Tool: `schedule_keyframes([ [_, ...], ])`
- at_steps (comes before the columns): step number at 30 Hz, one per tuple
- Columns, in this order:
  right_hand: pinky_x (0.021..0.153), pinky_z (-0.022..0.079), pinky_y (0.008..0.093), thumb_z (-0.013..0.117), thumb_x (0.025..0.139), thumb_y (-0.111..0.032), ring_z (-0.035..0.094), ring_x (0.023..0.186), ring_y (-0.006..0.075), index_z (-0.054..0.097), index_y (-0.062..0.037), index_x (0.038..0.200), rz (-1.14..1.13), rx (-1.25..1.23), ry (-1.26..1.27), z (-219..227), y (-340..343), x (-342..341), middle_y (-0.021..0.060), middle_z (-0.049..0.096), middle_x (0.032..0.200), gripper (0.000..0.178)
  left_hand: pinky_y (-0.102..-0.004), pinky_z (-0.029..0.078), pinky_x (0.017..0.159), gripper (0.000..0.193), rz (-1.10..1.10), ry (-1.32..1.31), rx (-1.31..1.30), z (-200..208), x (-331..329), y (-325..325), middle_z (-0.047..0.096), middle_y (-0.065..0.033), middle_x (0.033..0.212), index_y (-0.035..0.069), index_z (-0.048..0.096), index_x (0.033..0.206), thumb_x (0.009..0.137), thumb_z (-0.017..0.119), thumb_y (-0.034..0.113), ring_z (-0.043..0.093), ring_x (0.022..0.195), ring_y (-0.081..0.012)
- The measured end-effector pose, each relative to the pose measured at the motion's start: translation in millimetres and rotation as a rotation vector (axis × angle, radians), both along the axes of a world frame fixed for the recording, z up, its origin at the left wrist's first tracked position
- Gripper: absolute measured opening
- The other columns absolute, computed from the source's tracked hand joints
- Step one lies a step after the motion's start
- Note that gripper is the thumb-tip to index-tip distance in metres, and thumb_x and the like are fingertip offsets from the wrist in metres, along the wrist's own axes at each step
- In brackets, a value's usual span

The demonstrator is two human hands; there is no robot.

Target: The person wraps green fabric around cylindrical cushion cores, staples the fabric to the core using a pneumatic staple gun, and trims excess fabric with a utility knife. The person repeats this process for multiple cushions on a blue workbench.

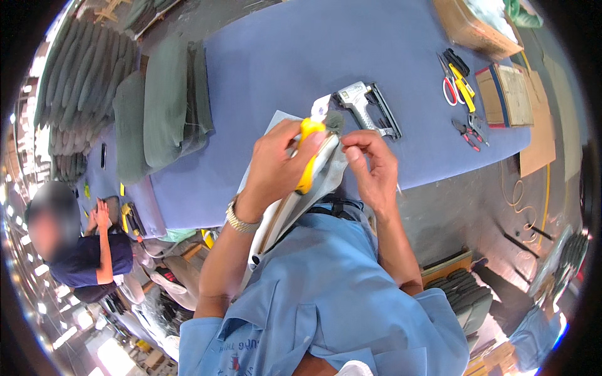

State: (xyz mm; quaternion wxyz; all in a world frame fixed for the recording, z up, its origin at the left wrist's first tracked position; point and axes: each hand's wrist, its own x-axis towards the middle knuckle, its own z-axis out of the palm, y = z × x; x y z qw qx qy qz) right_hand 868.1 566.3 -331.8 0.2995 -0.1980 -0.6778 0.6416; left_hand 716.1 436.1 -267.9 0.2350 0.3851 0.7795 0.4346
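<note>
My left hand (285, 153), with a metal-banded watch at its wrist, is closed round a yellow-handled tool (304, 182). A shiny pale end sticks out beyond the fingers; its exact kind is hard to make out. Beneath that hand, a long pale-edged panel (271, 225) with grey fabric (330, 178) slants from the table toward my lap. My right hand (374, 169) pinches at the fabric's edge with thumb and forefinger, close beside the left fingers. Just past both hands, a silver staple gun (360, 103) lies on the blue table.
Stacks of grey-green cushions (166, 103) stand on the left. Red-handled scissors (450, 91), a yellow cutter (463, 88) and pliers (467, 135) lie at the right. Beyond are cardboard boxes (505, 97). Another person (94, 257) works at the left; a cable (517, 194) crosses the floor.
</note>
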Motion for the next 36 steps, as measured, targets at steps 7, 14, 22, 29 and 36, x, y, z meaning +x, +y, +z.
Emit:
schedule_keyframes([
  [7,0.093,0.052,0.0316,0.073,0.099,-0.021,0.062,0.107,0.013,0.054,0.0015,0.139,0.268,-0.371,-0.001,-11.2,7.8,18.7,0.0055,0.066,0.121,0.05,-0.0317,0.056,0.076,0.033,-0.089,-0.012,0.08,-4.3,27.0,41.7,0.071,-0.0141,0.109,0.001,0.073,0.117,0.099,0.07,0.028,0.071,0.099,-0.021],
  [14,0.059,0.05,0.0269,0.065,0.102,-0.018,0.061,0.065,0.0113,0.064,-0.0028,0.115,-0.294,-0.415,-0.364,-92.1,81.9,55.7,0.0053,0.068,0.081,0.02,-0.0442,0.033,0.121,0.086,-0.219,0.252,-0.114,-42.9,-7.1,6.2,0.035,-0.0216,0.164,0.004,0.035,0.159,0.089,0.076,0.033,0.038,0.149,-0.0384],
  [22,0.096,0.054,0.0473,0.074,0.09,-0.033,0.07,0.107,0.038,0.063,-0.0034,0.132,-0.551,0.535,-0.717,-150.4,187.6,43.2,0.0235,0.071,0.119,0.052,-0.0477,0.031,0.121,0.102,-0.296,0.263,-0.136,-87.7,7.5,25.6,0.035,-0.0242,0.163,0.0,0.025,0.161,0.076,0.081,0.011,0.036,0.15,-0.0404],
  [29,0.077,0.055,0.0379,0.068,0.099,-0.031,0.068,0.081,0.0222,0.068,-0.0105,0.116,-0.103,0.141,-0.215,7.7,88.3,-0.9,0.0089,0.072,0.094,0.027,-0.0484,0.041,0.111,0.096,-0.339,0.309,-0.188,-99.4,14.1,28.8,0.05,-0.0276,0.15,0.0,0.031,0.158,0.075,0.078,0.008,0.052,0.131,-0.047],
  [36,0.072,0.055,0.0455,0.06,0.099,-0.053,0.071,0.077,0.037,0.07,-0.0039,0.087,-0.003,0.05,-0.518,-31.1,-14.2,-20.6,0.0165,0.072,0.082,0.052,-0.0479,0.045,0.109,0.064,-0.227,0.094,0.141,-145.0,11.9,9.5,0.059,-0.0263,0.142,-0.003,0.055,0.141,0.083,0.077,0.01,0.055,0.134,-0.0428],
])
